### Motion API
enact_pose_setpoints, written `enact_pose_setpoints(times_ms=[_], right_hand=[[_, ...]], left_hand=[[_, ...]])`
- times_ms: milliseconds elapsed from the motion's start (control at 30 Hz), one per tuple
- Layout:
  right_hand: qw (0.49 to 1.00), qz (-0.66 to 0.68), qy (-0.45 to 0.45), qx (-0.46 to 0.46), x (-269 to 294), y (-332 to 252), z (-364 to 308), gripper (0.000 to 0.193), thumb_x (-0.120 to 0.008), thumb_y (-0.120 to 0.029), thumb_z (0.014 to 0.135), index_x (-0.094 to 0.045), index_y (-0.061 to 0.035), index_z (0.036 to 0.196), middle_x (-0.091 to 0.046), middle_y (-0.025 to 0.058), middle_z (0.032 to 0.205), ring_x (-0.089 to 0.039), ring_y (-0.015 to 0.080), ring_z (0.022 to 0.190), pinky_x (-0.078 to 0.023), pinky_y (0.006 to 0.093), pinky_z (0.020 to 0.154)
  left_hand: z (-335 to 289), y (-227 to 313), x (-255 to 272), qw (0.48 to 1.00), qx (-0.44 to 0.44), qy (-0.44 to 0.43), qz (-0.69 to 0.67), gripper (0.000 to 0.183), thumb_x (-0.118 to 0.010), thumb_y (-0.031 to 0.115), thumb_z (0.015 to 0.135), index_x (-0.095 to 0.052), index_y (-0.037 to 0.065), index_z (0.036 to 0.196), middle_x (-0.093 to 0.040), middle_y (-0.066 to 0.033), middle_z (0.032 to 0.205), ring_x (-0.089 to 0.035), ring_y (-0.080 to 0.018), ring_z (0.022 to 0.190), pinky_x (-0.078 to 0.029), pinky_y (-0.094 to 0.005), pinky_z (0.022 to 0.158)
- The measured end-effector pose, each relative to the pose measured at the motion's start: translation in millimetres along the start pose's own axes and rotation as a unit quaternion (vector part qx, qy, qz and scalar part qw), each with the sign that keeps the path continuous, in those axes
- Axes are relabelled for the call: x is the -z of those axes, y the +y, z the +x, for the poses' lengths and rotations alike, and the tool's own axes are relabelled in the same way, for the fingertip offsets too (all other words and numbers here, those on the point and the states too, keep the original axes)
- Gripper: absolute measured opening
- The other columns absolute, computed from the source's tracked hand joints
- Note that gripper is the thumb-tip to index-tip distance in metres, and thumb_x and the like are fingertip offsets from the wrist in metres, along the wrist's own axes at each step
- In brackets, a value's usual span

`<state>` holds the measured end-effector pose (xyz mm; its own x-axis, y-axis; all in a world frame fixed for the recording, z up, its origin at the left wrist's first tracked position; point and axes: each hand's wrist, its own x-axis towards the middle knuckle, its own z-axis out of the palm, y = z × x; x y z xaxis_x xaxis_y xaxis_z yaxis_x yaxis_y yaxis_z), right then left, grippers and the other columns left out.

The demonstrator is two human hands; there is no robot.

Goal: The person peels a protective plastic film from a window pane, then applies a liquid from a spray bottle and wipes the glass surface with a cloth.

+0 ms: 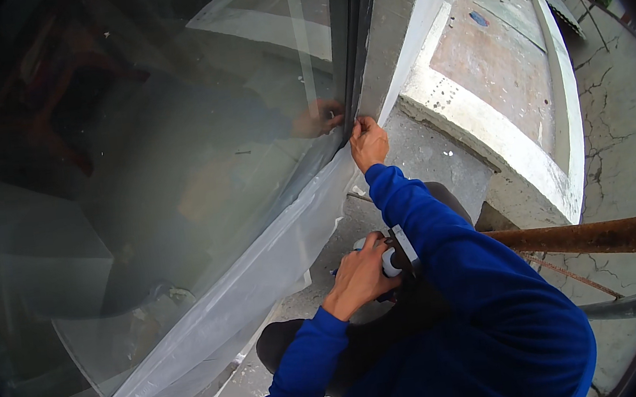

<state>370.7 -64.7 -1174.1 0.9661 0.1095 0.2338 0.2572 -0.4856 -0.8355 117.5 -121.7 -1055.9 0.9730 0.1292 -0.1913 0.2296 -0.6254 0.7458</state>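
Observation:
My right hand (369, 143) reaches forward to the lower corner of the dark window frame (350, 46). Its thumb and fingers are pinched together at the frame's edge; what lies between them is too small to tell. Closer to my body, my left hand (360, 278) is wrapped round a hand-held tool with a white rounded part (390, 262) and a flat grey plate (404, 247). The fingers cover much of it, so its kind is unclear. Clear plastic sheeting (245, 285) hangs along the bottom of the glass pane (171, 152), its upper end near my right hand.
Beside the frame stands a pale wall edge (399, 28). On the right is a white-rimmed concrete ledge (502, 91). A rusty pipe (581, 239) and a grey pipe (628, 306) cross at my right side. Cracked concrete ground (613, 133) lies beyond and below.

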Motion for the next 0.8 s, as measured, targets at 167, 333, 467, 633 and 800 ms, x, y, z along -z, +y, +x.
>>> enact_pose_setpoints(times_ms=[167,333,467,633,800], right_hand=[[0.998,0.011,0.037,-0.04,-14,-7,-7,0.02,-0.066,-0.024,0.093,-0.074,-0.0057,0.096,-0.074,0.0178,0.084,-0.073,0.0378,0.08,-0.055,0.0461,0.075],[0.992,0.044,0.079,-0.086,-22,-6,-3,0.02,-0.065,-0.023,0.092,-0.074,-0.0044,0.093,-0.074,0.0169,0.08,-0.072,0.0361,0.077,-0.055,0.0443,0.073],[0.987,0.075,0.08,-0.121,-28,6,0,0.02,-0.067,-0.02,0.091,-0.073,-0.0012,0.09,-0.073,0.0161,0.077,-0.072,0.0318,0.071,-0.055,0.0418,0.07],[0.964,0.218,0.022,-0.149,-38,40,3,0.024,-0.067,-0.021,0.098,-0.071,0.0018,0.093,-0.068,0.0068,0.069,-0.063,0.0141,0.056,-0.05,0.0313,0.051],[0.971,0.204,0.046,-0.119,-40,37,2,0.028,-0.066,-0.023,0.1,-0.068,0.0014,0.087,-0.063,0.0033,0.066,-0.057,0.011,0.051,-0.046,0.0284,0.049]], left_hand=[[0,1,4,1.0,0.014,-0.017,0.0,0.062,-0.082,0.03,0.069,-0.065,0.007,0.124,-0.057,-0.016,0.133,-0.069,-0.0474,0.094,-0.056,-0.0538,0.087],[-2,3,8,1.0,0.028,-0.012,0.001,0.062,-0.082,0.03,0.069,-0.066,0.008,0.124,-0.057,-0.0162,0.136,-0.069,-0.0473,0.095,-0.056,-0.0535,0.087],[-4,3,20,0.999,0.041,-0.019,0.004,0.06,-0.081,0.029,0.068,-0.066,0.01,0.123,-0.056,-0.016,0.136,-0.068,-0.0469,0.097,-0.056,-0.0533,0.088],[-3,-1,24,0.999,0.049,-0.002,-0.009,0.054,-0.08,0.029,0.069,-0.068,0.011,0.119,-0.058,-0.0146,0.135,-0.068,-0.0455,0.098,-0.055,-0.0521,0.087],[-1,-3,23,0.999,0.051,-0.001,0.0,0.052,-0.08,0.029,0.069,-0.068,0.012,0.116,-0.058,-0.0141,0.132,-0.068,-0.0445,0.097,-0.055,-0.0517,0.086]])
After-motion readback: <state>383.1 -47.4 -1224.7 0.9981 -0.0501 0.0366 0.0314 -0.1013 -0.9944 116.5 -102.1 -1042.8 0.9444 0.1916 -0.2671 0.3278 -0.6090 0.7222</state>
